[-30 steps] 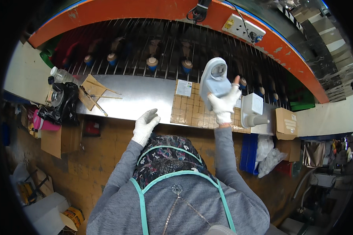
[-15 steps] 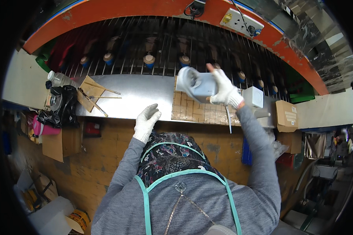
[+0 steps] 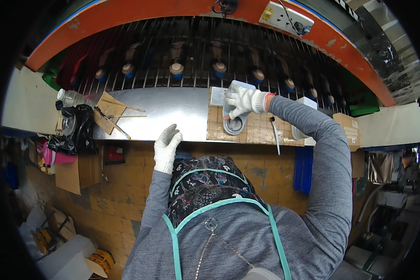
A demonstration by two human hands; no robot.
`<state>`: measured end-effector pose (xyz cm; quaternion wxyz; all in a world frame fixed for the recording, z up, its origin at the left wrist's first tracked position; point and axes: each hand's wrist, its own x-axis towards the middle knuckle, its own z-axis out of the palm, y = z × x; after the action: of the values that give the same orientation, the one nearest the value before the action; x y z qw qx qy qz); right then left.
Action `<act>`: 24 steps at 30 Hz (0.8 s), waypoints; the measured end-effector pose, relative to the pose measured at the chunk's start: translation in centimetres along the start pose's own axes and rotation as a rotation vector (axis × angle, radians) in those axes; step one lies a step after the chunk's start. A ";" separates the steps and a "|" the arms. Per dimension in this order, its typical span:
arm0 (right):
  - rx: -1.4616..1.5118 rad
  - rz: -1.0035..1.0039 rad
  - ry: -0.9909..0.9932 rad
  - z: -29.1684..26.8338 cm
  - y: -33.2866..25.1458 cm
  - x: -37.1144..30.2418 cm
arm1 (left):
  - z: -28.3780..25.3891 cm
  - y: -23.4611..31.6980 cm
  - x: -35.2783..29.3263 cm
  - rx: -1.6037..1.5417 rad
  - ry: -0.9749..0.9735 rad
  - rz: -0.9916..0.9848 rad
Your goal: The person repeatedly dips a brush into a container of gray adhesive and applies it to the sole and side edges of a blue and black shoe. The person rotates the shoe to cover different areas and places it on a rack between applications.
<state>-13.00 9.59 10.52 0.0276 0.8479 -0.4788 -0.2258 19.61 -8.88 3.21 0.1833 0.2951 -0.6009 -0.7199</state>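
Over the bench's front edge, my left hand [image 3: 166, 148], in a white knitted glove, has its fingers loosely extended and holds nothing. My right hand [image 3: 245, 99], gloved the same way with a bare thumb tip, grips a grey plastic piece [image 3: 233, 129] with a round cup-like recess at its near end. This piece is at the left part of a taped brown cardboard sheet [image 3: 256, 133]; my hand covers much of its middle. To its right lies a brush [image 3: 276, 135] with a pale handle, poking past the bench edge.
Behind the metal bench [image 3: 163, 112] runs a rack of rods with several blue-and-tan round-ended pieces [image 3: 176, 70]. At left are a clear bottle [image 3: 73, 97], a black plastic bag [image 3: 77, 126] and brushes on a cardboard piece [image 3: 108, 114]. A cardboard box [image 3: 347, 130] stands right.
My right hand has brought the grey piece left and down onto the cardboard, turning it so its round end points toward me. My left hand has shifted slightly left.
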 end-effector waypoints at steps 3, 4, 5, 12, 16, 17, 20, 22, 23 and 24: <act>0.020 0.059 -0.092 -0.8 -1.2 -0.3 | 0.4 -0.2 -0.2 0.018 -0.008 -0.010; 0.008 0.104 -0.177 -1.5 -1.7 -0.5 | 0.6 -0.3 -0.4 -0.004 -0.015 -0.007; 0.128 0.234 -0.256 -2.4 -2.0 -1.0 | 0.7 -0.4 -0.6 0.013 -0.017 -0.044; 0.926 1.007 0.849 -6.4 -0.4 -1.1 | 0.6 0.1 1.1 -0.030 -0.035 -0.140; 1.459 1.164 0.964 -4.1 -0.8 8.9 | 0.5 1.5 4.2 -0.049 -0.067 -0.127; 1.370 1.262 0.904 -3.4 -0.3 12.1 | 0.3 1.9 4.9 -0.051 -0.069 -0.136; 1.220 1.423 0.571 -1.1 3.4 18.5 | -0.9 3.4 6.8 -0.061 -0.062 -0.153; 1.213 1.518 0.500 0.0 6.6 22.3 | -2.1 4.4 7.7 -0.068 -0.033 -0.179; 1.240 1.539 0.499 0.6 8.0 23.7 | -2.8 4.8 7.9 -0.034 -0.017 -0.164; 1.264 1.579 0.494 1.3 9.4 24.9 | -3.3 5.2 8.2 0.014 0.003 -0.157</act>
<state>-10.07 -15.84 2.97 -0.1847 0.1757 -0.9095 0.3283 15.08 -17.54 6.30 0.1255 0.3436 -0.5806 -0.7274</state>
